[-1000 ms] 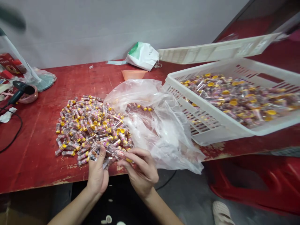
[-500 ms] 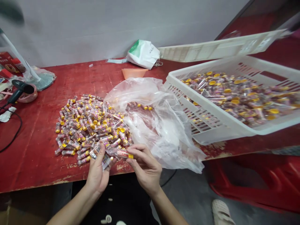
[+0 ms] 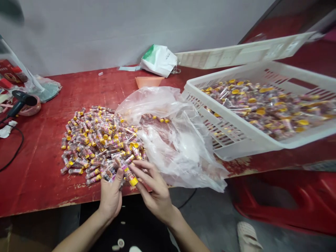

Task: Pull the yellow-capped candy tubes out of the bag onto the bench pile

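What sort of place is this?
Probably a small packing workshop: a worn red workbench, a white crate of yellow-capped tubes, and a loose pile of them beside a plastic bag.

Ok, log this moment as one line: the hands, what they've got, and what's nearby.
Left hand: clutching yellow-capped tubes | right hand: fingers on one tube | nearby: tube pile, clear plastic bag, white basket

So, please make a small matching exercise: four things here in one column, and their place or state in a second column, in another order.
1 White plastic basket
2 Clear plastic bag
3 Pile of yellow-capped tubes
4 Right hand

A Crumpled between the pile and the basket
B Full of tubes, at the right side
C Fingers touching one yellow-capped tube
D Heaped on the red tabletop

1-B, 2-A, 3-D, 4-C
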Tool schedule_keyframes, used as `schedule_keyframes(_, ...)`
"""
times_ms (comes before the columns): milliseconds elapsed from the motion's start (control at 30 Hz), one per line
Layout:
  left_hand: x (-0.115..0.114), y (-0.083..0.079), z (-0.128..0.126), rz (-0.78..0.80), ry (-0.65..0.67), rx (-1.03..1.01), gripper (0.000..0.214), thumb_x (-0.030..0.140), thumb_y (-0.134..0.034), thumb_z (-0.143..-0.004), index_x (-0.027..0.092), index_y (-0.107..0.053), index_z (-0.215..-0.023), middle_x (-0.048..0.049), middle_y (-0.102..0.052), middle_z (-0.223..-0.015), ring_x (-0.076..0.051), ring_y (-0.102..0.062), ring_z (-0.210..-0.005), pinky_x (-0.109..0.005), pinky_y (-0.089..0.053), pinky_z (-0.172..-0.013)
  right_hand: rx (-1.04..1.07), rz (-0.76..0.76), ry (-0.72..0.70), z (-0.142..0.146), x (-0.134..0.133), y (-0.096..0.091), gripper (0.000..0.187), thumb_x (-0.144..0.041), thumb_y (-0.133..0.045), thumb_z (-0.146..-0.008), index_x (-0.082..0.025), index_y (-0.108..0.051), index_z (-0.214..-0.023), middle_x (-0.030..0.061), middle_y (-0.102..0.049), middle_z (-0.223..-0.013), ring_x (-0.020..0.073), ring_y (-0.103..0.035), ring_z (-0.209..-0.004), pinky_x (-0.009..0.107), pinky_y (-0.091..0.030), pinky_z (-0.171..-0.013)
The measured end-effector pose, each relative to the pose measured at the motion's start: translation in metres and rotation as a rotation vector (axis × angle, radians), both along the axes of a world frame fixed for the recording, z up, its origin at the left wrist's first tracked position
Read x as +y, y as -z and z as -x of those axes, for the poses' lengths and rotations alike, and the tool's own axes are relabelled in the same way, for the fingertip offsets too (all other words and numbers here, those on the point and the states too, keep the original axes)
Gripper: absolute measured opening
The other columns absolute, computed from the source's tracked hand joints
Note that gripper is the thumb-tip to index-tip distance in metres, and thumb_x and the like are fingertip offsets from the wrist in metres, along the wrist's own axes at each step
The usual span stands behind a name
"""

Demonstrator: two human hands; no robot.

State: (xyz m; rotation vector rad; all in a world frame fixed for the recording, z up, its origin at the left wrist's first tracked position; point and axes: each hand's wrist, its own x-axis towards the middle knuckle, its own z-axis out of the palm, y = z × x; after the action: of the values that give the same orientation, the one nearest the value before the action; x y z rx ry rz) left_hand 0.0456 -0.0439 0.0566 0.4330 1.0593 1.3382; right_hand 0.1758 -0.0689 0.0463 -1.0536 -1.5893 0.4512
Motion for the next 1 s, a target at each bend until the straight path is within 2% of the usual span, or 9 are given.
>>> schedule_keyframes(167, -0.004, 0.008, -0.003, 0.048, 0.038, 0.054, 0.045, 0.035, -0.087, -0.062, 0.016, -0.068, -0.099, -0.0077, -0.075, -0.101, -0.026, -0.068, -0.104, -0.038, -0.056, -0.088, 0.161, -0.031, 0.096, 0.012, 0.008, 0.009, 0.046, -0.001, -0.063, -0.087, -0.033, -0.071, -0.119, 0.0054, -0.068, -0.098, 0.0187, -0.065, -0.091, 0.034, -0.055, -0.078)
schedule_keyframes(267, -0.004, 0.011, -0.003, 0.083, 0.052, 0.062, 0.048, 0.038, -0.087, -0.062, 0.014, -0.067, -0.099, -0.0099, -0.074, -0.104, -0.025, -0.069, -0.096, -0.038, -0.060, -0.079, 0.226, -0.002, 0.109, 0.014, 0.010, 0.014, 0.042, -0.002, -0.064, -0.086, -0.032, -0.074, -0.114, 0.0049, -0.069, -0.096, 0.0180, -0.065, -0.089, 0.033, -0.055, -0.076)
schedule_keyframes(400, 0.003, 0.013, -0.003, 0.105, 0.064, 0.060, 0.053, 0.036, -0.087, -0.063, 0.015, -0.064, -0.106, -0.0123, -0.071, -0.115, -0.027, -0.069, -0.102, -0.036, -0.061, -0.078, 0.312, 0.076, 0.112, 0.015, 0.016, 0.026, 0.036, -0.005, -0.065, -0.087, -0.031, -0.076, -0.109, 0.0048, -0.069, -0.098, 0.0171, -0.066, -0.090, 0.031, -0.055, -0.077)
schedule_keyframes(500, 0.013, 0.016, -0.002, 0.118, 0.096, 0.017, 0.049, 0.036, -0.081, -0.072, 0.017, -0.063, -0.113, -0.0118, -0.070, -0.120, -0.027, -0.068, -0.105, -0.036, -0.061, -0.080, 0.367, 0.155, 0.157, 0.019, 0.028, 0.041, 0.026, -0.011, -0.065, -0.088, -0.027, -0.077, -0.104, 0.0056, -0.069, -0.098, 0.0177, -0.066, -0.092, 0.031, -0.056, -0.078)
schedule_keyframes(600, 0.026, 0.025, 0.001, 0.172, 0.121, -0.082, 0.034, 0.031, -0.070, -0.084, 0.017, -0.064, -0.114, -0.0134, -0.071, -0.118, -0.027, -0.069, -0.108, -0.037, -0.059, -0.086, 0.258, 0.203, 0.253, 0.020, 0.049, 0.056, 0.023, -0.017, -0.056, -0.094, -0.023, -0.075, -0.106, 0.0083, -0.067, -0.101, 0.0188, -0.066, -0.097, 0.032, -0.057, -0.081)
schedule_keyframes(700, 0.037, 0.036, 0.007, 0.242, 0.070, -0.148, 0.024, 0.017, -0.057, -0.091, 0.013, -0.064, -0.114, -0.0161, -0.072, -0.116, -0.026, -0.068, -0.109, -0.039, -0.057, -0.092, 0.074, 0.215, 0.255, 0.005, 0.083, 0.062, 0.023, -0.020, -0.059, -0.092, -0.024, -0.074, -0.108, 0.0080, -0.069, -0.107, 0.0195, -0.065, -0.102, 0.034, -0.055, -0.089)
schedule_keyframes(767, 0.041, 0.043, 0.012, 0.263, 0.043, -0.141, 0.026, 0.011, -0.053, -0.092, 0.013, -0.063, -0.116, -0.0167, -0.073, -0.115, -0.025, -0.068, -0.110, -0.040, -0.057, -0.093, -0.038, 0.257, 0.260, -0.021, 0.116, 0.061, 0.022, -0.019, -0.060, -0.090, -0.023, -0.074, -0.107, 0.0073, -0.070, -0.109, 0.0195, -0.065, -0.104, 0.033, -0.054, -0.091)
schedule_keyframes(867, 0.045, 0.051, 0.017, 0.269, 0.061, -0.099, 0.029, 0.011, -0.056, -0.091, 0.015, -0.061, -0.119, -0.0156, -0.073, -0.116, -0.025, -0.068, -0.110, -0.042, -0.057, -0.094, -0.199, 0.380, 0.393, -0.075, 0.182, 0.057, 0.022, -0.016, -0.053, -0.095, -0.016, -0.072, -0.106, 0.0108, -0.070, -0.109, 0.0208, -0.065, -0.104, 0.037, -0.053, -0.092)
schedule_keyframes(1000, 0.046, 0.056, 0.014, 0.291, 0.078, -0.020, 0.031, 0.013, -0.065, -0.086, 0.017, -0.063, -0.117, -0.0143, -0.075, -0.113, -0.026, -0.070, -0.108, -0.041, -0.059, -0.089, -0.387, 0.555, 0.557, -0.132, 0.266, 0.061, 0.032, -0.033, -0.061, -0.095, -0.015, -0.060, -0.121, 0.0097, -0.063, -0.122, 0.0230, -0.064, -0.107, 0.045, -0.054, -0.091)
